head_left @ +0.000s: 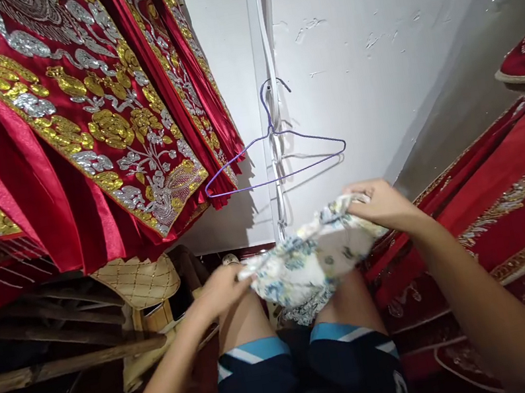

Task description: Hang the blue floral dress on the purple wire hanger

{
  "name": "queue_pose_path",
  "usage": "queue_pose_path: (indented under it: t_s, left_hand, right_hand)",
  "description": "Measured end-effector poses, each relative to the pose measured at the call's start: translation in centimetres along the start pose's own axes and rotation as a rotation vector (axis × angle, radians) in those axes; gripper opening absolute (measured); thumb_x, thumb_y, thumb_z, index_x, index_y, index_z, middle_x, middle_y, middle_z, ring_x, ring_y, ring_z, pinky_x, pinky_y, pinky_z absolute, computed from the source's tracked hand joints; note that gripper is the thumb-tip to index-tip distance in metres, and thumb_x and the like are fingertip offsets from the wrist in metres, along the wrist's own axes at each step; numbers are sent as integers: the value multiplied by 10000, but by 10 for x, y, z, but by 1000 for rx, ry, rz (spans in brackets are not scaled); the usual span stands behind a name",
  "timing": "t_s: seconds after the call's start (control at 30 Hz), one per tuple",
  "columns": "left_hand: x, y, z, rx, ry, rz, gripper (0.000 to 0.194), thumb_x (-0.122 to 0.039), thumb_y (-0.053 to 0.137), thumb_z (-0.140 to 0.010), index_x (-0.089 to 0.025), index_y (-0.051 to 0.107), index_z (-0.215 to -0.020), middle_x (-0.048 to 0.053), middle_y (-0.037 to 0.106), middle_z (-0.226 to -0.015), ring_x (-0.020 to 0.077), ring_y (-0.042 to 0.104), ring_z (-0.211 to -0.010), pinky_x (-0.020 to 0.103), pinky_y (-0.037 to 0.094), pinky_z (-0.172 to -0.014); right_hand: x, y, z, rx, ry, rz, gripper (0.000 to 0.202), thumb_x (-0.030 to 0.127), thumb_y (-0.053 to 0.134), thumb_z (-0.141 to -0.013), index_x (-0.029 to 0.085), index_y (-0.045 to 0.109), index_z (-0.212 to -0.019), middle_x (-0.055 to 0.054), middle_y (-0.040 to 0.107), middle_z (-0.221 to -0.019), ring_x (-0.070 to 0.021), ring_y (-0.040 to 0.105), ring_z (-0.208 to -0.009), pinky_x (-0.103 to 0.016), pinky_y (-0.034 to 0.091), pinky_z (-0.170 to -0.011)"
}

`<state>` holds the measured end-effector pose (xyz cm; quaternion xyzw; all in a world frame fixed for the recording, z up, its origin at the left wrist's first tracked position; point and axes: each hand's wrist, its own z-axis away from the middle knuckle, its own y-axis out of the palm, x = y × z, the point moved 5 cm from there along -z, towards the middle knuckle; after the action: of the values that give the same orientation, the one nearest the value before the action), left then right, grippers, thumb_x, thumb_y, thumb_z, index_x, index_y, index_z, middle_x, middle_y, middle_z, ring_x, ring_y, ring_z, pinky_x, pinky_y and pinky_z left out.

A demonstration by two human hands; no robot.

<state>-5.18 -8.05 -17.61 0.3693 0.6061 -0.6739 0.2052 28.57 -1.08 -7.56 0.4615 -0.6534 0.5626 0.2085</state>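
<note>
A white cloth garment with a blue and yellow floral print (310, 259) is stretched between my two hands, over my knees. My left hand (225, 290) is closed on its left end. Higher up, at the opposite end, my right hand (377, 204) pinches the upper edge. The cloth sags in folds between them, and its exact kind is hard to make out. Beyond it, a thin purple hanger (272, 133) hangs bare against the wall, touched by neither hand.
Red garments with gold and silver sequins (130, 125) hang at the left. More red embroidered garments (505, 203) fill the right side. A white strap (264, 35) runs down the pale wall (338, 16). At lower left are bamboo poles (69, 366) and a quilted cream piece (140, 280).
</note>
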Motion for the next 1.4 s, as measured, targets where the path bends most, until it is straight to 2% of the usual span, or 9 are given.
queue_pose_path:
  t_s: [0.17,0.3,0.5,0.7,0.8,0.93,1.2,1.3,1.4]
  left_hand:
    - [-34,-87,-36,-303,48,-438,330,-357,389,-918,-184,649,-811,158,737,-936,289,643,-845,357,458,-793]
    - [-48,-111,-65,-384,5,-530,252,-293,345,-902,-208,528,-751,146,706,-848,292,644,-803,356,458,-760]
    - [-43,-115,-84,-512,-80,-536,97,-274,441,-885,-199,502,-886,180,696,-921,331,668,-871,372,468,-754]
    - [-36,-104,-92,-384,-58,-467,424,-267,462,-911,-153,416,-1317,150,715,-939,321,695,-849,356,471,-734]
    - [-53,-103,-92,-368,68,-487,403,-276,432,-937,-174,469,-1325,153,721,-1023,315,687,-956,361,472,-812]
    - [-97,-110,-96,-568,304,-462,310,-354,384,-993,-181,612,-1111,140,723,-1011,275,670,-905,342,457,-828]
    - [-131,-107,-125,-611,445,-372,210,-177,488,-889,-170,693,-933,73,731,-841,225,638,-777,310,445,-750]
    - [-125,-109,-125,-625,433,-423,256,-153,468,-871,-163,718,-929,100,738,-903,259,629,-861,357,456,-808]
    - [-125,-109,-122,-633,456,-479,263,-163,469,-861,-156,730,-894,112,714,-895,269,609,-867,383,459,-824]
  right_hand:
    - [-9,23,-69,-305,-256,71,270,366,605,-845,165,707,-992,-104,745,-973,-274,662,-914,-349,473,-797]
    - [-30,38,-107,-234,-186,176,307,452,544,-870,173,669,-842,-107,731,-846,-279,647,-805,-345,447,-717]
    - [-35,22,-88,-208,-60,196,440,548,547,-855,209,478,-584,-14,547,-572,-172,488,-585,-287,333,-556]
    - [-27,14,-69,-226,-28,80,431,495,562,-818,238,331,-561,51,355,-515,-122,355,-536,-272,262,-530]
    - [-28,17,-70,-197,7,23,409,478,577,-793,236,349,-554,56,361,-508,-119,359,-529,-270,267,-527]
    - [-25,28,-66,-108,38,-84,355,488,623,-762,208,493,-586,38,480,-542,-136,443,-555,-268,333,-547]
    - [-18,21,-45,-197,-182,-133,324,352,625,-837,165,721,-1084,-63,724,-901,-201,628,-782,-321,486,-725]
    - [-35,-4,-39,-431,-176,-128,709,275,641,-824,214,438,-1501,-47,715,-884,-183,592,-648,-327,490,-633]
    - [-52,-33,-45,-589,-149,-96,853,308,671,-818,217,298,-1579,-42,705,-892,-184,576,-617,-345,495,-628]
